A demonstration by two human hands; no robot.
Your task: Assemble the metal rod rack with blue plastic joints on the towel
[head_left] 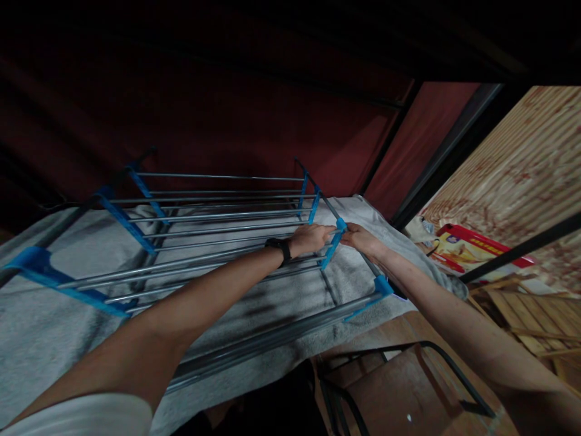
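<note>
A rack of metal tubes (236,230) with blue plastic end brackets, like a shoe rack, lies on a grey blanket (254,306). My left hand (312,238), with a black band on its wrist, reaches over the tubes. Its fingers are closed at one blue bracket (333,245) on the rack's right side. From the outer side my right hand (361,238) pinches the same bracket near the side pole; its fingertips are partly hidden. Another blue bracket (384,284) sits nearer me on that pole. Larger blue brackets (34,266) hold the tubes' left ends.
A dark red panel (236,121) rises behind the blanket, framed by black bars. At the lower right stand a black-framed chair (385,387) and a slatted wooden piece (531,315). A red and yellow box (476,251) lies beyond a slanting bar.
</note>
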